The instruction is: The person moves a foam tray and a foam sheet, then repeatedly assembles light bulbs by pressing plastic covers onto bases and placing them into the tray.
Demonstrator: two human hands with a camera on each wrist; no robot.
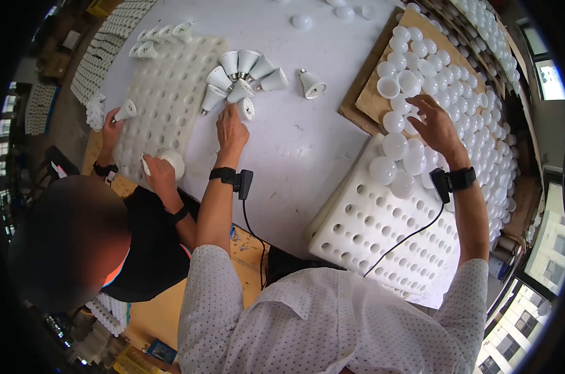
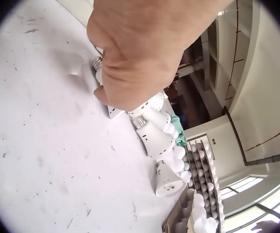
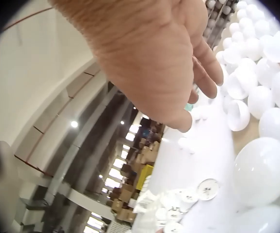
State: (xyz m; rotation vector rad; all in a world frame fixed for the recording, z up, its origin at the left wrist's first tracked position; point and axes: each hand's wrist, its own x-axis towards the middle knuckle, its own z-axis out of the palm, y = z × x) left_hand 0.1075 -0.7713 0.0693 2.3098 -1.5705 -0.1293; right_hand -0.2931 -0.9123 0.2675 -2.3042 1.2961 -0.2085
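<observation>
The left hand (image 1: 232,129) is at the near edge of a fan of white bulb housings (image 1: 229,63), fingers curled round one housing (image 1: 246,110) whose open face shows beside the fingertips. In the left wrist view, a metal screw cap (image 2: 97,63) shows by the left hand (image 2: 137,58), which hides most of that housing. Over the white globes (image 1: 395,146) the right hand (image 1: 437,128) reaches with fingers apart and bent. Nothing shows between the fingers of the right hand (image 3: 154,63) in the right wrist view; globes (image 3: 261,170) lie beside it.
Another person's hand (image 1: 162,176) is at a white foam tray (image 1: 164,93) on the left; that person's other hand (image 1: 111,129) holds a housing (image 1: 126,110). One housing (image 1: 312,84) lies apart. Cardboard (image 1: 370,100) lies under globes, and a holed foam tray (image 1: 357,218) is nearer.
</observation>
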